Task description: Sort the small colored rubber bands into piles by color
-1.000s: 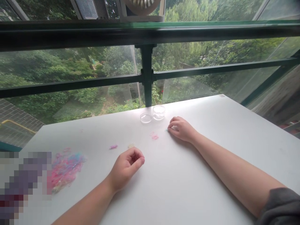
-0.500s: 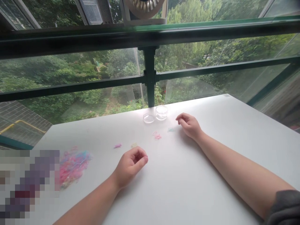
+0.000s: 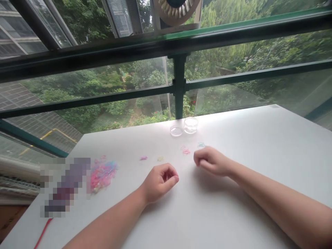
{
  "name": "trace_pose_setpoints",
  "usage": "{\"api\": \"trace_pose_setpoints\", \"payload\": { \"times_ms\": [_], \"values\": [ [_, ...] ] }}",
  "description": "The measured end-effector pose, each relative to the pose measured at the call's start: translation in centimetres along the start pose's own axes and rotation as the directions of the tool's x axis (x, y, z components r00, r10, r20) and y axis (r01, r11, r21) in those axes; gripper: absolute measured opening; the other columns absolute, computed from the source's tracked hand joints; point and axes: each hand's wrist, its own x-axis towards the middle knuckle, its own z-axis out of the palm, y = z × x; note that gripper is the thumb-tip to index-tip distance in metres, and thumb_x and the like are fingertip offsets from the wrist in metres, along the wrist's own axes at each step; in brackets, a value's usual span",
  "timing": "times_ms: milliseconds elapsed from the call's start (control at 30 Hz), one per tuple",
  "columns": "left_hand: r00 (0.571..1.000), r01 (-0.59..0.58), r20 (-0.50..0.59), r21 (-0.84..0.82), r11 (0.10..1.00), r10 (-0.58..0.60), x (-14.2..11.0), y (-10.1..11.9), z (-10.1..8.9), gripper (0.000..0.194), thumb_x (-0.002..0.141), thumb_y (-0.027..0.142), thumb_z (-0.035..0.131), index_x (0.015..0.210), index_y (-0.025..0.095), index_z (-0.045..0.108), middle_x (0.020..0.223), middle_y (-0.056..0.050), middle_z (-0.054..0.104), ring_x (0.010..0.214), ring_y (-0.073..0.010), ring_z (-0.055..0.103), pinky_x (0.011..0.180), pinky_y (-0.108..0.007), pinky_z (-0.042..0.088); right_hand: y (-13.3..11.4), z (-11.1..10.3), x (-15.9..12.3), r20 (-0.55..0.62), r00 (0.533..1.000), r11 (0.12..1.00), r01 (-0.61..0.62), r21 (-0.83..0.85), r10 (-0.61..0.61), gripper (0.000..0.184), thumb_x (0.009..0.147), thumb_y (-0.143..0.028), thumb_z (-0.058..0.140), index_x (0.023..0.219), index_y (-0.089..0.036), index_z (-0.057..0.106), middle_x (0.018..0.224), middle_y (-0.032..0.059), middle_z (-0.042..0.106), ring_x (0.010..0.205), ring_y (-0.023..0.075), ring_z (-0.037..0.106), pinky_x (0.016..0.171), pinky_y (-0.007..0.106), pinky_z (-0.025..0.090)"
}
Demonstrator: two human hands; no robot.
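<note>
My left hand [image 3: 160, 182] rests on the white table with its fingers curled and thumb against the forefinger; whatever is inside is hidden. To its right, my right hand [image 3: 211, 160] is closed in a loose pinch, and I cannot make out anything in it. Beyond the hands lie small groups of thin coloured loops, like little rubber bands: purple [image 3: 143, 158], pale yellow [image 3: 160, 158], pink [image 3: 186, 151] and light blue [image 3: 201, 144]. The light blue group is just behind my right hand. A larger mixed heap of bands [image 3: 103, 174] spreads out to the left.
A clear round jar [image 3: 191, 126] stands at the table's [image 3: 233, 128] far side, its shallow clear lid [image 3: 176, 131] beside it. A pixelated object [image 3: 64, 190] with a red cord [image 3: 43, 233] lies at left. Behind the table run a dark green railing [image 3: 178, 86] and glass.
My right hand has come back toward me and nearer my left hand, away from the light blue bands. The left hand keeps its curled pose. The view has turned a little left.
</note>
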Motion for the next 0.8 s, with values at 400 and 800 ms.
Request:
{"api": "trace_pose_setpoints", "payload": {
  "times_ms": [400, 800],
  "values": [
    [1.000, -0.014, -0.012, 0.023, 1.000, 0.014, 0.1, -0.2, 0.7, 0.014, 0.076, 0.029, 0.058, 0.076, 0.015, 0.058, 0.059, 0.000, 0.051, 0.053, -0.0084, 0.041, 0.051, -0.023, 0.034, -1.6, 2.3, -0.1, 0.329, 0.943, 0.987, 0.102, -0.122, -0.056, 0.016, 0.059, -0.005, 0.041, 0.052, -0.020, 0.042, 0.047, -0.0043, 0.043, 0.044, 0.0091, 0.028, 0.046, 0.022, 0.026],
    [0.999, -0.028, 0.032, 0.115, 0.993, 0.025, 0.0, -0.1, 0.5, 0.012, 0.078, 0.027, 0.055, 0.077, 0.015, 0.057, 0.056, 0.003, 0.045, 0.050, -0.0073, 0.038, 0.050, -0.022, 0.032, 1.9, 0.5, 1.6, -0.073, 0.980, 0.846, 0.124, -0.519, -0.188, 0.058, 0.066, -0.015, 0.055, 0.123, -0.018, 0.050, 0.121, 0.0132, 0.054, 0.113, 0.0309, 0.044, 0.093, 0.044, 0.034]
  ]
}}
